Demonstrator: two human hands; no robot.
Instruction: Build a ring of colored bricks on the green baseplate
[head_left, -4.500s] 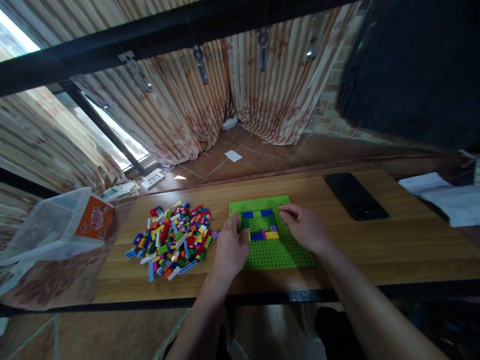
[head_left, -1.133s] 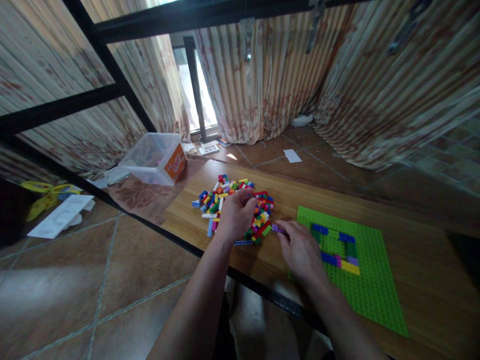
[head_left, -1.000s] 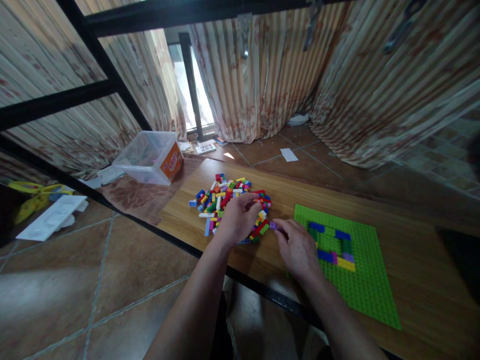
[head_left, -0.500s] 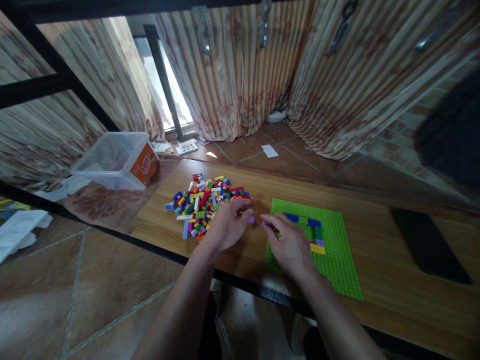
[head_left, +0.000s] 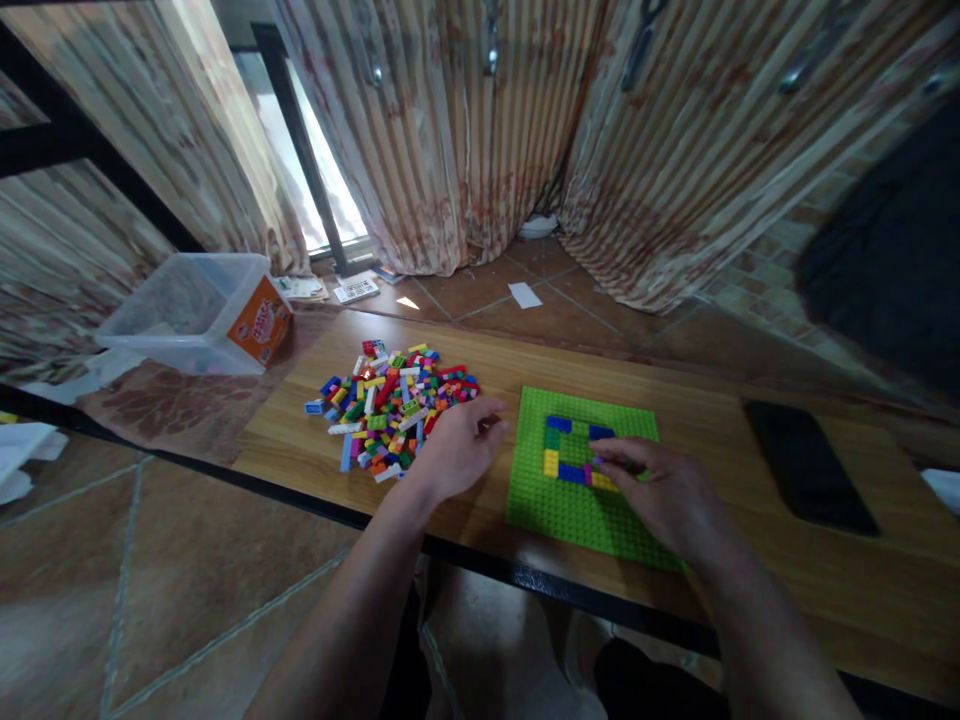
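Observation:
My right hand (head_left: 664, 485) is over the green baseplate (head_left: 540, 510), thumb and fingers closed on a small purple brick (head_left: 598, 460) that is mostly covered by the fingertips. Around that spot, blue, dark green, yellow and magenta bricks form a partial outline on the plate, including a blue brick (head_left: 559, 424) and a yellow brick (head_left: 550, 463). My left hand (head_left: 461, 450) hovers between the plate and a heap of mixed loose bricks (head_left: 386, 400). Its fingers are loosely bent and apart, with nothing visible between them.
A dark phone-like slab (head_left: 810, 465) lies right of the plate on the wooden table (head_left: 697, 420). Beyond the table's left end stands a clear plastic box (head_left: 187, 300) with an orange label. Striped curtains (head_left: 435, 150) hang behind, and papers lie on the tiled floor.
My right hand has moved right from the plate's left edge to over the brick outline, carrying the purple brick. The left hand stays near the heap; the view has shifted slightly.

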